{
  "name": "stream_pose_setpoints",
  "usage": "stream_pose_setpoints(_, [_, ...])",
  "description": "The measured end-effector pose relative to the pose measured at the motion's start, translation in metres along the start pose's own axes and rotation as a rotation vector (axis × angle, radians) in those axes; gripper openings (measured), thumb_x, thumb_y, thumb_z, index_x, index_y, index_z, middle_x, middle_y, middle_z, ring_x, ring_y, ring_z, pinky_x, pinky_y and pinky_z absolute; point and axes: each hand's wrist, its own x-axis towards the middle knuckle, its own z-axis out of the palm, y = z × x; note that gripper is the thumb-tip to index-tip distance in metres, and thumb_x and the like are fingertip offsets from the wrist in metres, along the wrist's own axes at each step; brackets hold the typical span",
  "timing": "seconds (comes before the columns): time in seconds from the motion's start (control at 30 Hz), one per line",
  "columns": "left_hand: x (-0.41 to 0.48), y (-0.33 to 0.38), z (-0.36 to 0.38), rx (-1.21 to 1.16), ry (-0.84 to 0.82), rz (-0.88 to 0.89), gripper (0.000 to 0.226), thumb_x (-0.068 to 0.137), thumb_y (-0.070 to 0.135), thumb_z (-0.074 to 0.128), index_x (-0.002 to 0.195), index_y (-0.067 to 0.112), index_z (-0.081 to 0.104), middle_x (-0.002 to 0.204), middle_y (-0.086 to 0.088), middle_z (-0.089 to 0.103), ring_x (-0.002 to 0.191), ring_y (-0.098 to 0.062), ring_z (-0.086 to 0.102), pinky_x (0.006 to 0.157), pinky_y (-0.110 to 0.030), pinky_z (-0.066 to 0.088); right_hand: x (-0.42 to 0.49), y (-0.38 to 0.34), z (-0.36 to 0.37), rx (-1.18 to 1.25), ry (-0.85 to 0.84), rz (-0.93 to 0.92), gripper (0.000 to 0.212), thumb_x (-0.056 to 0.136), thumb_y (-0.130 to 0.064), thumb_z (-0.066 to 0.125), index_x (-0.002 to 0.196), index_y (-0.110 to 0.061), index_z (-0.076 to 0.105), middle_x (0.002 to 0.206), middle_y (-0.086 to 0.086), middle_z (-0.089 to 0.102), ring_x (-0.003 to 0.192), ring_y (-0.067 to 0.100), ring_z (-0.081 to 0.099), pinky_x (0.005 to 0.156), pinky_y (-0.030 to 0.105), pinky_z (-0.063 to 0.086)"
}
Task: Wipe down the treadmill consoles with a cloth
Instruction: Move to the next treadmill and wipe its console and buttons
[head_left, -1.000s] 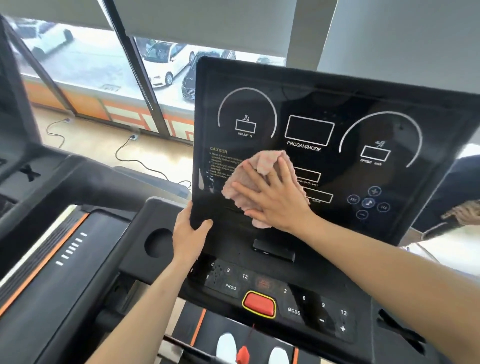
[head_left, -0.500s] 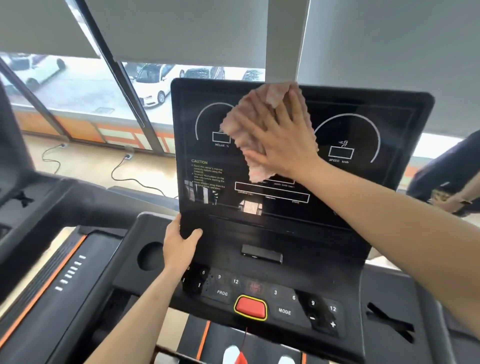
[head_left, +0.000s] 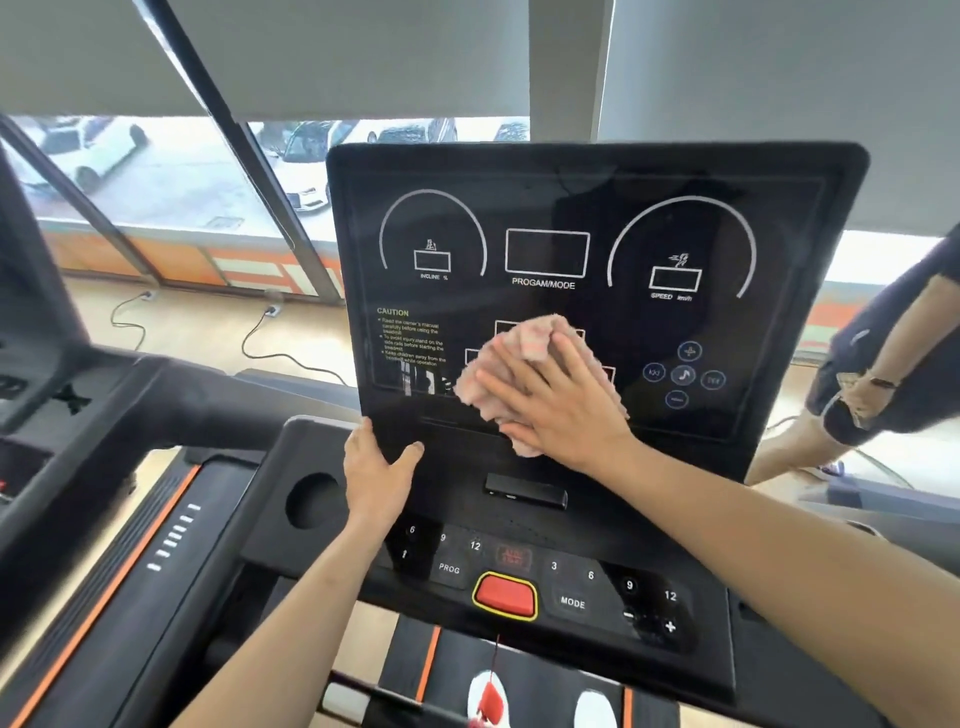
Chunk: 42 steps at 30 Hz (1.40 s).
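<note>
The black treadmill console (head_left: 571, 208) stands upright in front of me, with white dial outlines and a PROGAM/MODE box. A crumpled pink cloth (head_left: 524, 345) lies flat against the lower middle of the screen. My right hand (head_left: 566, 410) presses on the cloth with fingers spread, covering most of it. My left hand (head_left: 376, 470) grips the console's lower left corner, thumb on the front face. Below sits the button panel (head_left: 571, 603) with a red stop button (head_left: 505, 596).
A second treadmill (head_left: 104, 519) with orange trim stands close on the left. Another person (head_left: 883, 379) stands at the right edge. Windows with roller blinds and floor cables (head_left: 270, 343) lie behind the console. A round cup holder (head_left: 314, 500) sits left of my left hand.
My right hand slid the cloth from the lower middle of the screen up to its top edge, then back down to the lower middle. My left hand kept its grip on the corner.
</note>
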Motion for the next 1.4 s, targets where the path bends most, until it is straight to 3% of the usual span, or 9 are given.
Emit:
stream_pose_setpoints(0.07, [-0.013,0.006,0.009,0.13,0.033,0.084,0.075,0.092,0.029,0.072,0.156,0.013,0.036,0.161,-0.009,0.034,0.15,-0.027,0.032,0.12,-0.04,0.03,-0.004,0.002,0.002,-0.003,-0.027,-0.016,0.075,0.101,-0.061,0.032,0.162,-0.027,0.006,0.17,0.009,0.01,0.155,0.037,0.013,0.122,0.054,-0.019])
stream_pose_setpoints(0.17, [-0.035,0.01,0.025,0.249,0.034,0.355,0.066,0.089,0.024,0.074,0.149,0.014,0.049,0.153,-0.008,0.044,0.143,-0.026,0.039,0.117,-0.041,0.036,-0.008,0.013,-0.002,0.004,-0.049,-0.026,0.078,0.1,-0.064,0.03,0.162,-0.029,0.0,0.171,0.003,0.002,0.156,0.034,0.007,0.124,0.052,-0.011])
stream_pose_setpoints(0.3, [-0.052,0.01,0.043,0.403,-0.001,0.548,0.064,0.084,0.024,0.076,0.144,0.013,0.056,0.148,-0.009,0.052,0.139,-0.031,0.046,0.112,-0.047,0.041,-0.012,0.048,-0.017,0.003,0.021,0.111,0.072,0.102,-0.063,0.029,0.162,-0.031,0.003,0.171,0.002,0.005,0.154,0.036,0.014,0.124,0.056,-0.004])
stream_pose_setpoints(0.63, [-0.056,0.018,0.047,0.423,-0.012,0.568,0.06,0.086,0.033,0.063,0.141,0.011,0.06,0.148,-0.006,0.058,0.149,-0.028,0.041,0.118,-0.046,0.035,0.0,0.152,-0.081,-0.051,0.139,0.387,0.077,0.101,-0.069,0.025,0.162,-0.028,0.005,0.171,0.006,0.008,0.155,0.038,0.014,0.125,0.059,0.004])
stream_pose_setpoints(0.8, [-0.062,0.022,0.051,0.377,-0.036,0.524,0.061,0.088,0.021,0.074,0.144,0.012,0.056,0.151,-0.005,0.053,0.152,-0.024,0.035,0.119,-0.044,0.033,-0.032,0.131,-0.062,-0.077,0.131,0.429,0.08,0.101,-0.064,0.031,0.161,-0.015,0.012,0.169,0.013,0.015,0.151,0.042,0.024,0.123,0.06,0.007])
stream_pose_setpoints(0.97, [-0.064,0.026,0.055,0.366,-0.008,0.492,0.058,0.086,0.02,0.075,0.141,0.011,0.058,0.149,-0.005,0.055,0.15,-0.025,0.037,0.118,-0.044,0.035,-0.088,0.077,-0.017,-0.054,0.018,0.305,0.08,0.102,-0.063,0.03,0.162,-0.015,0.006,0.17,0.014,0.005,0.153,0.041,0.015,0.121,0.064,-0.002])
stream_pose_setpoints(1.13, [-0.063,0.022,0.059,0.345,0.001,0.499,0.06,0.084,0.017,0.076,0.14,0.009,0.058,0.148,-0.007,0.055,0.151,-0.027,0.037,0.117,-0.047,0.038,-0.125,0.053,0.007,-0.133,-0.024,0.211,0.071,0.104,-0.06,0.031,0.162,-0.023,0.016,0.169,0.006,0.017,0.144,0.036,0.039,0.122,0.058,0.006])
stream_pose_setpoints(1.27, [-0.065,0.022,0.059,0.36,0.002,0.496,0.061,0.084,0.018,0.076,0.142,0.01,0.057,0.15,-0.006,0.053,0.152,-0.025,0.034,0.117,-0.046,0.037,-0.129,0.064,0.006,-0.094,-0.024,0.181,0.068,0.105,-0.059,0.029,0.162,-0.024,0.014,0.169,0.005,0.016,0.148,0.035,0.029,0.124,0.055,0.002])
stream_pose_setpoints(1.4, [-0.066,0.021,0.059,0.363,-0.006,0.493,0.063,0.085,0.017,0.075,0.144,0.011,0.055,0.153,-0.004,0.051,0.154,-0.024,0.031,0.117,-0.046,0.036,-0.13,0.078,-0.006,-0.096,0.052,0.352,0.07,0.105,-0.058,0.032,0.161,-0.018,0.02,0.168,0.009,0.02,0.149,0.035,0.023,0.124,0.05,0.004])
